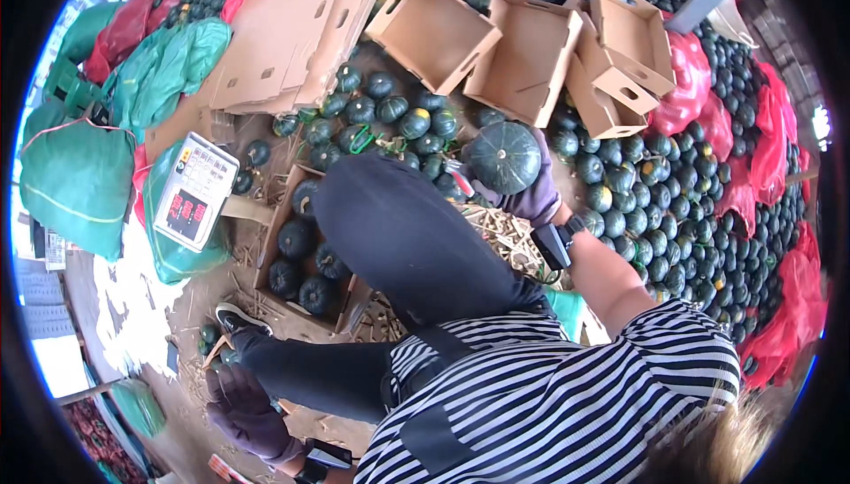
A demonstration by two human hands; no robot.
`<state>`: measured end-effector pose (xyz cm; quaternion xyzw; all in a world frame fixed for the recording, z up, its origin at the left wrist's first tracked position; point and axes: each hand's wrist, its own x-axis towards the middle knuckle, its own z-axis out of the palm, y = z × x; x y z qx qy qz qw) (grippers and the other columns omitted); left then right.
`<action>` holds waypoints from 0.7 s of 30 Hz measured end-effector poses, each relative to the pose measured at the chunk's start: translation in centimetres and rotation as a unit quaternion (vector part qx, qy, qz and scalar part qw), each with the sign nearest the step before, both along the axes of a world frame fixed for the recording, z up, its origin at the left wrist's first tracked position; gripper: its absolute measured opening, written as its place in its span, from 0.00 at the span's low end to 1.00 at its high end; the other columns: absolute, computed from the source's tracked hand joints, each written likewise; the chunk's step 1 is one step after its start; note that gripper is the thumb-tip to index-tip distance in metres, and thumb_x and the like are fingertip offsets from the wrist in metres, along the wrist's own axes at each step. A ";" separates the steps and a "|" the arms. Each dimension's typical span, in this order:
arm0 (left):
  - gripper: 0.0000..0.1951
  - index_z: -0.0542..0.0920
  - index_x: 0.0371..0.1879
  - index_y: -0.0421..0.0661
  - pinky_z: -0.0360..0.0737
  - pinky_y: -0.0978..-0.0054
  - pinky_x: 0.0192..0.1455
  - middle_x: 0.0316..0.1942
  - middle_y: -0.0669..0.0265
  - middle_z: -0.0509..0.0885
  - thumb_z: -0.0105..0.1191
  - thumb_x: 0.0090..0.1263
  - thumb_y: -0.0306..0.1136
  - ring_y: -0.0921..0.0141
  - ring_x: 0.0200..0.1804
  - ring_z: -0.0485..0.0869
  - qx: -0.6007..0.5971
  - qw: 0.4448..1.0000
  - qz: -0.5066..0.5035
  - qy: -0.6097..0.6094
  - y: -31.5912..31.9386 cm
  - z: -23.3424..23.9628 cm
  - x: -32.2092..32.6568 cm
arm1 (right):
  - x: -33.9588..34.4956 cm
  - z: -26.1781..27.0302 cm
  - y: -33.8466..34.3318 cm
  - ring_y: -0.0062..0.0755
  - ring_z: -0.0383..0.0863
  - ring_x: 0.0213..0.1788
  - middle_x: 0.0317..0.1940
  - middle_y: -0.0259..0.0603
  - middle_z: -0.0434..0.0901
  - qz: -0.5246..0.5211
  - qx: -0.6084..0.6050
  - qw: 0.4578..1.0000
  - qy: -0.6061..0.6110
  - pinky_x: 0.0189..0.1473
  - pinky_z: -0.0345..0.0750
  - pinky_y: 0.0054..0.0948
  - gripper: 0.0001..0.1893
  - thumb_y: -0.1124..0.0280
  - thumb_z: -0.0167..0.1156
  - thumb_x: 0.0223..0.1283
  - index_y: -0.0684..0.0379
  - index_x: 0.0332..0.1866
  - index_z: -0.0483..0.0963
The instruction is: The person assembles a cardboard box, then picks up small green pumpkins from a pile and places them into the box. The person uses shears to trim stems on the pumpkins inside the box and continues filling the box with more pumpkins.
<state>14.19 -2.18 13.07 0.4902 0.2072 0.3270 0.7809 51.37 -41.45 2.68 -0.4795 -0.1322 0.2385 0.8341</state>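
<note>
My right hand (531, 200), in a purple-grey glove, holds a large dark green squash (506, 157) from below and behind. A small cutting tool with a red handle (461, 182) shows beside the squash at my fingers; whether I grip it too is unclear. My left hand (246, 411), gloved alike, is at the lower left beside my leg, palm showing and fingers spread, with nothing in it. Between my legs and the scale stands a cardboard box (264, 261) holding several dark green squashes (297, 239). My knee hides part of this box.
A digital scale's display panel (196, 192) stands left of the box. Flattened cartons (285, 32) are stacked behind it. Several open cardboard boxes (435, 32) lie on loose squashes. A squash heap (664, 205) covers the right side, among red mesh bags (687, 79). Cut stems (508, 235) litter the floor.
</note>
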 end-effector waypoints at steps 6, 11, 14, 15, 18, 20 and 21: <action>0.33 0.64 0.76 0.41 0.70 0.57 0.76 0.71 0.50 0.74 0.29 0.86 0.54 0.56 0.73 0.73 -0.012 1.000 0.016 -0.006 -1.9 0.0 -3.9 | -2.7 -0.4 -1.7 0.66 0.65 0.73 0.74 0.59 0.61 0.104 0.376 0.875 0.286 0.60 0.80 0.65 0.48 0.32 0.60 0.61 0.56 0.77 0.59; 0.32 0.65 0.76 0.40 0.71 0.58 0.75 0.70 0.51 0.76 0.30 0.86 0.54 0.58 0.72 0.75 0.007 0.999 -0.008 -0.032 -2.4 -0.9 -5.4 | -3.1 -0.7 -4.1 0.70 0.69 0.69 0.73 0.57 0.66 0.067 0.274 0.927 0.249 0.59 0.81 0.65 0.47 0.29 0.58 0.60 0.52 0.76 0.62; 0.32 0.67 0.75 0.41 0.72 0.59 0.74 0.68 0.53 0.78 0.32 0.85 0.55 0.60 0.70 0.76 0.010 1.000 -0.027 -0.011 -2.1 -1.5 -5.8 | -1.8 0.9 -9.8 0.52 0.78 0.66 0.66 0.48 0.77 -0.060 0.127 0.968 0.210 0.65 0.79 0.53 0.40 0.35 0.58 0.63 0.55 0.72 0.68; 0.32 0.67 0.74 0.41 0.72 0.59 0.74 0.67 0.54 0.78 0.32 0.85 0.55 0.60 0.70 0.77 0.015 0.999 -0.033 -0.004 -1.9 -1.3 -5.9 | -0.6 1.1 -13.5 0.44 0.79 0.65 0.65 0.47 0.77 -0.124 0.140 0.972 0.146 0.65 0.78 0.47 0.37 0.41 0.60 0.64 0.59 0.69 0.69; 0.31 0.69 0.73 0.42 0.71 0.59 0.74 0.65 0.57 0.80 0.34 0.85 0.55 0.62 0.68 0.78 0.017 0.997 0.032 0.072 -1.8 0.1 -6.8 | 0.6 6.7 -25.6 0.31 0.79 0.52 0.49 0.37 0.80 -0.283 0.279 0.914 -0.083 0.52 0.78 0.35 0.27 0.53 0.66 0.59 0.57 0.59 0.73; 0.34 0.65 0.76 0.42 0.65 0.58 0.78 0.72 0.55 0.71 0.35 0.84 0.57 0.60 0.74 0.69 0.002 0.984 0.129 0.124 -3.0 1.9 -6.3 | -0.7 12.4 -28.2 0.22 0.79 0.43 0.39 0.31 0.81 -0.235 0.417 0.840 -0.255 0.42 0.78 0.27 0.20 0.60 0.70 0.56 0.55 0.52 0.76; 0.35 0.63 0.77 0.42 0.61 0.58 0.79 0.75 0.53 0.67 0.35 0.83 0.58 0.59 0.78 0.64 -0.007 0.972 0.180 0.150 -3.3 2.7 -6.4 | -0.5 13.6 -27.1 0.18 0.79 0.39 0.34 0.28 0.82 -0.165 0.475 0.820 -0.273 0.38 0.78 0.23 0.17 0.64 0.71 0.54 0.54 0.48 0.77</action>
